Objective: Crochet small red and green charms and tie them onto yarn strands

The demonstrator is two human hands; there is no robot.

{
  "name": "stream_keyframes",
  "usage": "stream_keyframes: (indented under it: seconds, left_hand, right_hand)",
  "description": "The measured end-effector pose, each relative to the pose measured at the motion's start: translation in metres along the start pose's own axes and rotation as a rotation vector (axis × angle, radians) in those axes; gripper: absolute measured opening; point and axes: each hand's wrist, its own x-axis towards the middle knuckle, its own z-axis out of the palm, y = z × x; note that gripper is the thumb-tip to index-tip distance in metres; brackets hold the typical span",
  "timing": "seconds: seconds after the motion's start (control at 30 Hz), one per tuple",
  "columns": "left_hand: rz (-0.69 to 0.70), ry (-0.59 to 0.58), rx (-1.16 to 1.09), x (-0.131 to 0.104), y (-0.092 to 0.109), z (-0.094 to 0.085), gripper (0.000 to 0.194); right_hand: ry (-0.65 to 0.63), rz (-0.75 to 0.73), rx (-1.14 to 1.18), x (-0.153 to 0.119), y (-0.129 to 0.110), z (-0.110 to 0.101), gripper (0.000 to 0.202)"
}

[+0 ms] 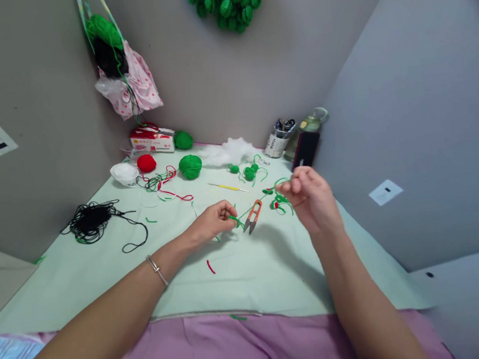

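Observation:
My left hand [216,218], with a bracelet on the wrist, pinches a small green yarn piece [236,222] just above the table. A green strand runs from it up toward my right hand [309,194], which is raised with its fingertips pressed together; a thin strand appears to reach them. Between the hands lie orange-handled thread snips [253,216], blades toward me. Small green and red yarn pieces [280,202] rest beside my right hand. Behind the snips is a yellow crochet hook [228,187].
Green yarn ball [190,167], red ball [146,163], white ball [125,173] and white stuffing [229,151] stand behind. Black yarn [92,221] lies left. Pen cup [276,143], bottle [314,121] and dark phone [305,149] are at back right. Grey panels enclose the table [184,294].

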Motion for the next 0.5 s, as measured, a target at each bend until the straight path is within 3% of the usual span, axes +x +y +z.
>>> stream_keyframes:
  seconds: [0.13, 0.27, 0.37, 0.5]
  left_hand:
    - [-0.017, -0.024, 0.004, 0.001, -0.001, -0.003, 0.012]
    - [-0.049, -0.089, -0.117, -0.001, 0.004, -0.002, 0.022]
    - [-0.039, -0.089, -0.225, -0.002, 0.006, -0.001, 0.026]
    - [0.008, -0.103, -0.262, -0.002, 0.009, -0.001, 0.024]
  right_hand:
    - [0.257, -0.355, 0.024, 0.016, -0.007, -0.038, 0.015]
    - [0.376, -0.445, 0.007, 0.019, -0.008, -0.048, 0.007]
    - [0.270, -0.360, -0.078, 0.013, -0.006, -0.034, 0.004]
    - [-0.090, -0.183, -0.396, -0.001, -0.005, -0.011, 0.007]
